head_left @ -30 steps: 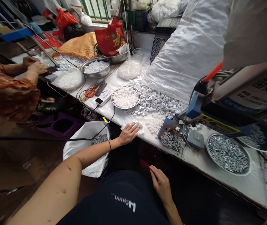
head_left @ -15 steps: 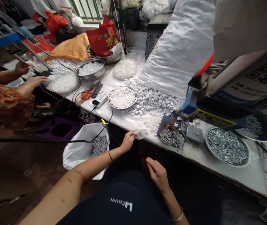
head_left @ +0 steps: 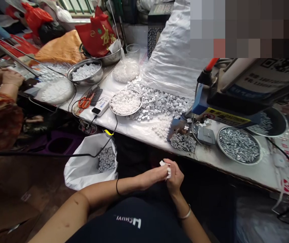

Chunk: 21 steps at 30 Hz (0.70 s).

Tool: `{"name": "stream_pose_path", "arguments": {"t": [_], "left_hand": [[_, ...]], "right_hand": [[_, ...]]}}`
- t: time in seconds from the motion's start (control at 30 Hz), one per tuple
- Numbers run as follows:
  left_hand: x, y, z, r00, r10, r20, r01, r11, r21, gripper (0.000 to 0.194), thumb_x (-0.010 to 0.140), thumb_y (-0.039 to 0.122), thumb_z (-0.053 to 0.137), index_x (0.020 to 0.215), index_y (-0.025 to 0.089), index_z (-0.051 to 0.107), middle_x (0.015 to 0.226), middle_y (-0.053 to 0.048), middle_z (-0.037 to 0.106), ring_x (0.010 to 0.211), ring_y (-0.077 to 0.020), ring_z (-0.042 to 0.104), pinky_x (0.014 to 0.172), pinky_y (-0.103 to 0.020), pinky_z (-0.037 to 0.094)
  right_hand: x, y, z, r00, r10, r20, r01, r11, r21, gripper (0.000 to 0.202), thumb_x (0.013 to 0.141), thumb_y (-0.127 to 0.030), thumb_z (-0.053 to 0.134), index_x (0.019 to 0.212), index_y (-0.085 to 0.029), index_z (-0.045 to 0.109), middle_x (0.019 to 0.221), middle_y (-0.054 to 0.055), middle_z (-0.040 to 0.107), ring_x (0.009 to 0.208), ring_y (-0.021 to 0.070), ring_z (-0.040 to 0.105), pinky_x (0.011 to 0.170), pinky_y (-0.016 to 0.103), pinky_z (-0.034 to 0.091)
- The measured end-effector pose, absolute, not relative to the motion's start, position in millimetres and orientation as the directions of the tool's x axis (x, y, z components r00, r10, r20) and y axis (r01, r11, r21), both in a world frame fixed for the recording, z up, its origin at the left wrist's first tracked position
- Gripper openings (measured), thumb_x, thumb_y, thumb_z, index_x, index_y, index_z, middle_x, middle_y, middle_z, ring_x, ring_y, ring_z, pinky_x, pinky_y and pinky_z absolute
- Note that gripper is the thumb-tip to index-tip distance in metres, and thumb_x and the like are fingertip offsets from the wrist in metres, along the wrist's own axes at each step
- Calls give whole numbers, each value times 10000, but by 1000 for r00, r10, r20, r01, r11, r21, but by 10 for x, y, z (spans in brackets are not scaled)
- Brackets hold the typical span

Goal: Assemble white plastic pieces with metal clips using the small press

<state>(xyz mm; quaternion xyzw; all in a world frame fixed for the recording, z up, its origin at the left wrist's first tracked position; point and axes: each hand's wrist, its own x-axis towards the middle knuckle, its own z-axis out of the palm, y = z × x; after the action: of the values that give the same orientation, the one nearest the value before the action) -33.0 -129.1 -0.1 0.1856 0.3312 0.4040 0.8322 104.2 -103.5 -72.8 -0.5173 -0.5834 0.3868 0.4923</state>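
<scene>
In front of my dark shirt, below the table's front edge, my two hands meet. A crumpled white tissue [head_left: 169, 172] is pressed between them, with a corner sticking out above the fingers. My left hand [head_left: 153, 177] is closed on the tissue, its fingertips hidden behind the folds. Curled around the tissue from the other side is my right hand [head_left: 175, 175], its fingers bent against the left ones. Nearest on the table are a heap of small metal pins [head_left: 183, 143] and a spread of tiny white plastic pieces [head_left: 161, 127].
A press-like machine [head_left: 225, 98] stands at right, near a bowl of screws [head_left: 238, 145]. Grey square pieces [head_left: 164, 101] lie behind a dish of white pieces [head_left: 125, 102]. A white sack [head_left: 80, 165] sits below the table. Another person's hands [head_left: 11, 78] are at far left.
My left hand has moved from the table edge down and right to my right hand, bringing the tissue. My right hand has closed on it. The co-worker's hands have come together.
</scene>
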Motion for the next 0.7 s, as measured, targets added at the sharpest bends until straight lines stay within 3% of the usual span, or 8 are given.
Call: {"name": "stream_pose_path", "arguments": {"t": [0.1, 0.17, 0.27, 0.4, 0.5, 0.57, 0.63, 0.7], "left_hand": [[-316, -1227, 19, 393, 836, -382, -591, 548, 592, 469, 814, 504, 538, 1008, 104, 687, 1089, -152, 666, 1115, -304, 561, 1032, -473, 329], [-163, -1157, -18, 286, 905, -314, -749, 416, 516, 466, 845, 506, 473, 1039, 135, 677, 1138, -134, 650, 1163, -293, 535, 1057, -462, 308], [158, -1107, -156, 204, 951, -233, -778, 301, 551, 388, 834, 391, 545, 1132, 160, 636, 1245, -110, 593, 1259, -266, 451, 1118, -414, 229], [347, -1213, -375, 269, 957, -110, -787, 284, 548, 501, 824, 381, 581, 1285, 195, 523, 1395, -96, 453, 1337, -255, 343, 1155, -408, 125], [272, -1323, -449, 459, 875, -153, -766, 477, 430, 556, 793, 426, 615, 1297, 215, 511, 1439, -84, 392, 1371, -260, 274, 1155, -417, 93], [202, -1347, -428, 567, 785, -249, -718, 620, 316, 585, 812, 537, 534, 1293, 205, 513, 1464, -79, 348, 1383, -275, 239, 1150, -429, 87], [157, -1335, -373, 611, 731, -304, -694, 679, 239, 672, 824, 643, 403, 1291, 172, 511, 1458, -91, 352, 1383, -276, 233, 1149, -412, 89], [133, -1316, -321, 630, 720, -292, -682, 692, 236, 745, 817, 691, 332, 1290, 142, 505, 1402, -117, 423, 1364, -264, 274, 1145, -389, 115]], "right_hand": [[1017, -1136, -756, 216, 941, -259, -200, -218, -955, 441, 872, -535, 386, 842, -184, 650, 823, 70, 698, 729, 197, 649, 680, 360, 518], [920, -1212, -691, 145, 924, -355, -352, -287, -891, 510, 861, -594, 343, 940, -191, 645, 906, 73, 700, 810, 199, 659, 735, 364, 524], [786, -1307, -548, 123, 928, -352, -331, -296, -896, 495, 887, -546, 326, 1136, -208, 588, 1077, 71, 667, 935, 194, 643, 821, 361, 510], [901, -1246, -421, 192, 912, -363, -216, -322, -922, 458, 881, -507, 387, 1163, -200, 577, 1088, 82, 660, 889, 211, 652, 792, 363, 518], [1157, -1123, -397, 430, 877, -215, -137, -171, -976, 481, 902, -489, 346, 1244, -191, 505, 1104, 101, 642, 864, 211, 653, 798, 391, 518], [1295, -1110, -410, 427, 898, 105, 98, 69, -993, 496, 919, -464, 310, 1312, -189, 438, 1214, 127, 584, 992, 237, 619, 874, 438, 484], [1346, -1167, -437, 132, 923, 363, 358, 297, -885, 503, 901, -478, 365, 1317, -209, 453, 1288, 122, 542, 1125, 263, 551, 964, 467, 424], [1315, -1244, -476, -178, 886, 427, 491, 456, -742, 524, 865, -519, 438, 1296, -226, 495, 1295, 104, 550, 1175, 269, 519, 1038, 477, 355]]}}
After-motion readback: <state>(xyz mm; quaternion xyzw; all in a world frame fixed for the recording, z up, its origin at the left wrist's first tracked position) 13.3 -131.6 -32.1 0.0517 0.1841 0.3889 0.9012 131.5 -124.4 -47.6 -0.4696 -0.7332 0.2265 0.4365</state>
